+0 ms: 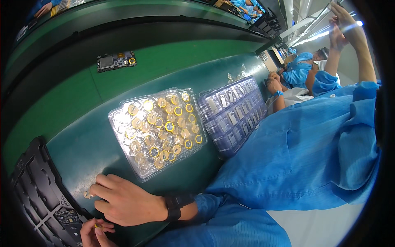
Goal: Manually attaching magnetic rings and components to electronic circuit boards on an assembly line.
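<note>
At the lower left, my left hand (94,235) comes in from the bottom edge. Its thumb and fingers pinch a small yellow-edged coin cell (98,225), only partly visible. My right hand (125,201), with a black band at the wrist, rests on the green table with its fingers curled. A small pale metallic piece (87,194) is at its fingertips; its kind is unclear. Beside the hands lies a black moulded tray (39,181) with a dark circuit board (68,220) in it. Beyond my right hand, a clear plastic tray (142,175) holds many yellow-ringed coin cells (169,126).
A stack of bluish compartment trays (222,127) with small white parts stands right of the clear tray. A circuit board with a screen (116,61) lies on the far green surface, before a dark rail (123,31). Co-workers in blue (302,68) are at the right, one with raised hands (343,29).
</note>
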`<action>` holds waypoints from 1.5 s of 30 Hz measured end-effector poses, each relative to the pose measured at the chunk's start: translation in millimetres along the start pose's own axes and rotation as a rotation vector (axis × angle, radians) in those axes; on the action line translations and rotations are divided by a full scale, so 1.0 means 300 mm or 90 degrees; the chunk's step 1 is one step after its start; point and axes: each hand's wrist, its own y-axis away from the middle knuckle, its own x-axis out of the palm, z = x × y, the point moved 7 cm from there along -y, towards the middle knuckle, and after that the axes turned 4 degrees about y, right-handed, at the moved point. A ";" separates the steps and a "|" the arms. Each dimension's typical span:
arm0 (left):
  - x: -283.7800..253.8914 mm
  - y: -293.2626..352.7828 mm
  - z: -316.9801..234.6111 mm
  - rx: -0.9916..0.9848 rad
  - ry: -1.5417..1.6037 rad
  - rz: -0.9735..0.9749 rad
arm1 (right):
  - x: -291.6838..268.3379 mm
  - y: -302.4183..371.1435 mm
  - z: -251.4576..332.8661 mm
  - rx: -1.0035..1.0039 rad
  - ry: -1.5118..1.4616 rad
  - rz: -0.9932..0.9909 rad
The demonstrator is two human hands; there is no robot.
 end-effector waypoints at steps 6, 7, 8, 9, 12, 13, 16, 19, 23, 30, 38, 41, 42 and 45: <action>0.007 0.002 -0.005 0.003 -0.008 -0.005 | 0.010 0.003 -0.002 -0.016 0.001 0.039; 0.006 0.003 -0.003 -0.003 -0.010 -0.008 | 0.014 0.004 0.002 -0.037 0.022 0.034; 0.005 0.003 -0.001 -0.008 -0.011 -0.012 | 0.013 0.002 0.003 -0.037 0.022 0.034; 0.004 0.003 0.000 -0.008 -0.010 -0.012 | 0.007 -0.001 0.010 -0.052 0.021 0.021; 0.002 0.004 0.002 -0.004 -0.009 -0.011 | -0.004 -0.005 0.020 -0.067 0.025 0.003; 0.002 0.005 0.001 0.000 -0.005 -0.009 | -0.008 -0.005 0.020 -0.068 0.028 -0.002; 0.006 0.001 -0.002 0.005 -0.008 0.000 | -0.014 -0.006 0.018 -0.064 0.020 -0.014; 0.007 0.003 -0.003 0.005 -0.013 -0.001 | -0.017 -0.008 0.024 -0.067 0.028 -0.009; 0.010 0.002 -0.002 0.006 -0.012 0.008 | -0.011 -0.002 0.020 -0.062 0.022 -0.016; 0.010 0.001 -0.011 0.016 -0.014 0.001 | 0.008 0.004 0.015 -0.043 -0.035 0.004; 0.006 0.008 0.003 0.004 -0.023 -0.007 | 0.011 0.008 0.017 -0.039 -0.040 0.018; 0.005 0.011 0.006 0.007 -0.019 0.001 | 0.009 0.009 0.018 -0.040 -0.050 0.021; 0.005 0.010 0.006 0.007 -0.019 0.001 | 0.009 0.010 0.019 -0.041 -0.046 0.022; 0.011 0.006 0.001 0.015 -0.010 0.008 | 0.009 0.010 0.019 -0.041 -0.042 0.022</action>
